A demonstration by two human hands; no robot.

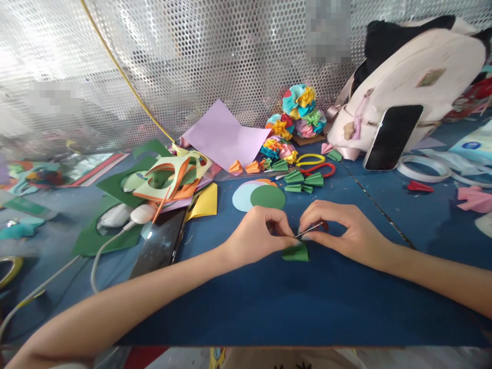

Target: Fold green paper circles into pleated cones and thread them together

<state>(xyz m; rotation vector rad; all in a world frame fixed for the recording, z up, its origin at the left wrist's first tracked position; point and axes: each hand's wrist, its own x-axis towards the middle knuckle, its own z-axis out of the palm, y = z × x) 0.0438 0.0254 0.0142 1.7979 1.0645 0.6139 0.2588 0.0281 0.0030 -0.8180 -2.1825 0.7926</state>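
In the head view, the left hand (258,238) and right hand (348,233) pinch a thin metal pin (308,230) just above a folded green paper piece (295,252), on the near blue tabletop (307,318). The paper should be light and soft, best held by its fold. A perforated metal screen (192,66) stands far off.

The blue tabletop (269,307) below the left hand (257,237) and right hand (346,230) leaves a hand room to pass. Ahead of them, the paper circles (255,199), small green folds (298,179) and scissors (313,166) stand in the way. The phone (161,241) and white cable (100,261) block the left side.
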